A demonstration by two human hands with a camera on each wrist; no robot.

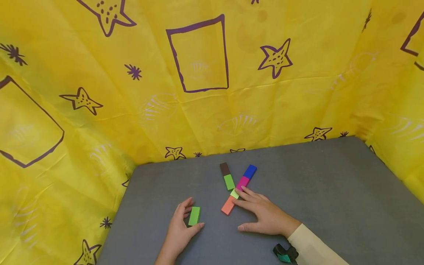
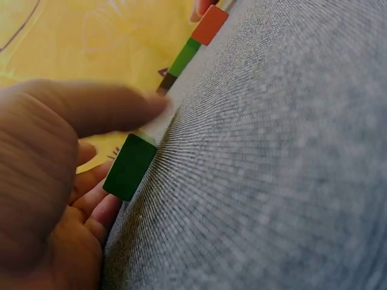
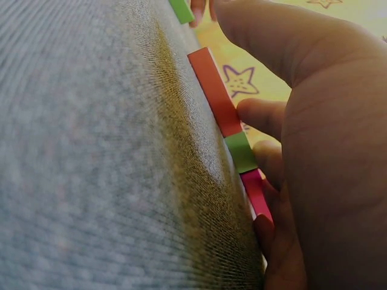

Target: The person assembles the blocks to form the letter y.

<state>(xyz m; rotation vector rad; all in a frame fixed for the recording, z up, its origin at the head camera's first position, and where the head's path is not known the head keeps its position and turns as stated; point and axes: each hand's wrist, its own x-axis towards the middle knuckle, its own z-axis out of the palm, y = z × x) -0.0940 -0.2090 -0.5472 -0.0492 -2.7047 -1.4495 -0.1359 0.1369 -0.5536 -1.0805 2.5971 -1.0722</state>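
Observation:
A single green block (image 1: 194, 216) lies on the grey surface between the thumb and fingers of my left hand (image 1: 179, 229). In the left wrist view the blurred thumb hovers apart from this block (image 2: 130, 167). My right hand (image 1: 266, 218) has its fingertips at the slanting row, with its thumb spread away. That row runs from an orange block (image 1: 227, 206) through a light green block (image 1: 234, 194) and a magenta block (image 1: 242, 183) to a blue block (image 1: 250, 171). A second green block (image 1: 229, 182) and a brown block (image 1: 225, 169) branch off to the upper left.
The grey cloth-covered table (image 1: 331, 187) reaches back to a yellow curtain (image 1: 205, 125) printed with starfish and frames. A black and teal strap piece (image 1: 285, 254) is by my right wrist, below the pale sleeve (image 1: 313, 244).

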